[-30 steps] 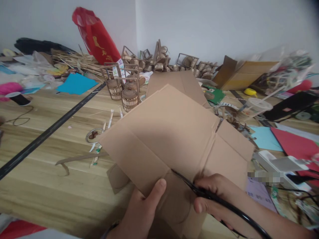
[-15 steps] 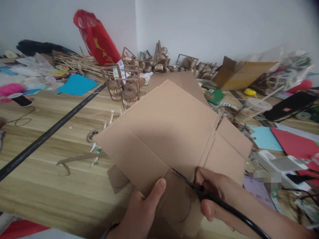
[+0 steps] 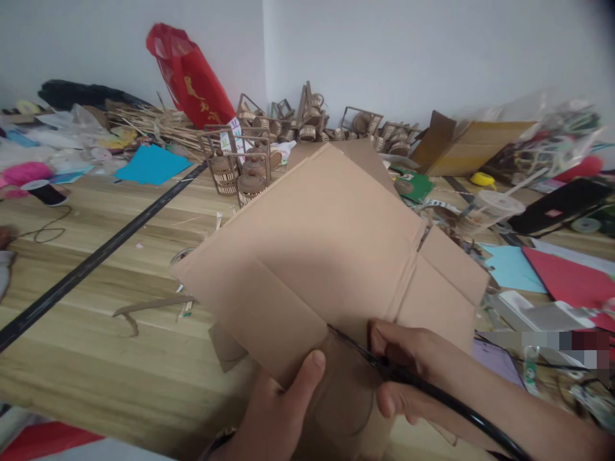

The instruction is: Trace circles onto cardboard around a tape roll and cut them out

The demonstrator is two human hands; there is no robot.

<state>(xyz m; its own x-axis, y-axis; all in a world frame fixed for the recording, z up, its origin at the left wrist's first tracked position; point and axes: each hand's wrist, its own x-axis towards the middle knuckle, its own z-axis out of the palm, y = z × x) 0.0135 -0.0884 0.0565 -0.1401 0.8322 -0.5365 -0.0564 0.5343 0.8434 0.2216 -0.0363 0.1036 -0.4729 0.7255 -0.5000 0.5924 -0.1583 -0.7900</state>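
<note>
In the head view, a large sheet of folded cardboard [image 3: 327,237] sits in the middle, above the desk [image 3: 96,352], its creased panels spreading towards the far side. The left hand [image 3: 276,410] pinches its near edge, thumb flat on the upper face; the fingers underneath are hidden. The right hand [image 3: 413,362] is closed around black-handled scissors [image 3: 464,410], whose blade slants to the left, its tip at the crease just beyond the left thumb. Only one blade shows clearly, so how far they are parted cannot be told.

Below the blade lies a darker brown cardboard face [image 3: 343,378] with a curved line [image 3: 369,413] marked on it. A smaller cardboard piece [image 3: 225,349] pokes out under the sheet to the left.

For a clean cut, short bites seem best, with the blade deep in the board rather than snipping at the tip, since a double layer at the crease would likely resist and buckle. The left thumb looks close to the blade's path; shifting it outward would be safer while the panel is held taut. Turning the board, rather than twisting the right wrist, should give a smoother edge along any curve.
</note>
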